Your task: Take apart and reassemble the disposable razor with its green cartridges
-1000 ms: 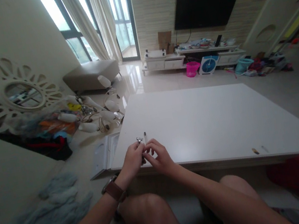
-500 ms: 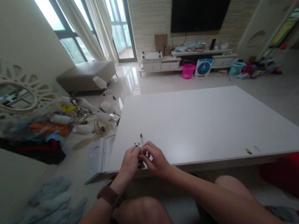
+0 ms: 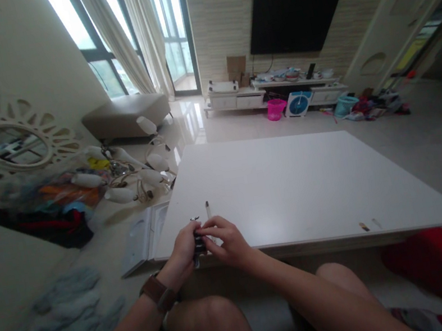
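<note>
Just above the near left edge of the white tabletop [image 3: 285, 188], my left hand [image 3: 183, 247] is closed around a small dark metallic object [image 3: 199, 243]. Shiny silver bits stick out at its top, and its exact kind is too small to make out. My right hand [image 3: 230, 239] has thumb and fingers bent together against the object's right side; whether they grip part of it is unclear. Right behind the hands lies a slim clear tube with a dark end [image 3: 207, 208]. A tiny dark-and-gold piece [image 3: 364, 226] and a small pale piece [image 3: 376, 223] rest near the front right edge.
Left of the tabletop, a white flat case [image 3: 135, 240] and a chandelier with white shades [image 3: 122, 194] lie on the floor. A red stool [image 3: 439, 264] stands at the near right. Grey fluffy cloth [image 3: 68, 318] is at the lower left. A TV cabinet [image 3: 231, 101] lines the far wall.
Both hands have moved slightly left and lower. The dark object has turned and shows more between them, its lower end now past the table edge. The camera view has shifted a little.
</note>
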Demonstrator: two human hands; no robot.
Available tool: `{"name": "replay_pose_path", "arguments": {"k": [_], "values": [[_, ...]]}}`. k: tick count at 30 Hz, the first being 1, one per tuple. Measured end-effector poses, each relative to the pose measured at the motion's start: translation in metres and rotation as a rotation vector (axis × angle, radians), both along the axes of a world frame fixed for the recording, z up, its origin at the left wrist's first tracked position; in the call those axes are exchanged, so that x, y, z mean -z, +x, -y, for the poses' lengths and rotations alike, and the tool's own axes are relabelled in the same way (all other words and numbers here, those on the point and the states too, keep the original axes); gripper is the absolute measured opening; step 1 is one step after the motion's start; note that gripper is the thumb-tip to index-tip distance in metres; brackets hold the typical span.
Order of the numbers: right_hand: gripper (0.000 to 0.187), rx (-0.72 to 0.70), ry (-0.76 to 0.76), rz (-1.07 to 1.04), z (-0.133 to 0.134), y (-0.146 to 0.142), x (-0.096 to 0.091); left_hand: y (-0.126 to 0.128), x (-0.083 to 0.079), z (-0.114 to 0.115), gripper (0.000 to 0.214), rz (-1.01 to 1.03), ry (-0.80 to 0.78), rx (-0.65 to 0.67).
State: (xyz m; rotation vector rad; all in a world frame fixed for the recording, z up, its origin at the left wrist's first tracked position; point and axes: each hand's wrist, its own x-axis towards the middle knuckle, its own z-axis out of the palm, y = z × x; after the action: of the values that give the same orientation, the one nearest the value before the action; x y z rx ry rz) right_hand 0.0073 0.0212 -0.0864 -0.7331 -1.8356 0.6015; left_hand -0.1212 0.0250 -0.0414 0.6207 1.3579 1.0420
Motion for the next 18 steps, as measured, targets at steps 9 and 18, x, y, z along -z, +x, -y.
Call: {"name": "replay_pose_path", "arguments": {"k": [9,18], "values": [[0.023,-0.03,-0.002,0.061,-0.0045,0.0007,0.0004,-0.006,-0.0046,-0.0031,0.015,-0.276,0.167,0.075],[0.014,-0.056,-0.221,-0.042,-0.0037,0.0015,-0.0062,-0.0068,-0.0057,-0.0039,0.019,-0.312,0.189,0.197]]}}
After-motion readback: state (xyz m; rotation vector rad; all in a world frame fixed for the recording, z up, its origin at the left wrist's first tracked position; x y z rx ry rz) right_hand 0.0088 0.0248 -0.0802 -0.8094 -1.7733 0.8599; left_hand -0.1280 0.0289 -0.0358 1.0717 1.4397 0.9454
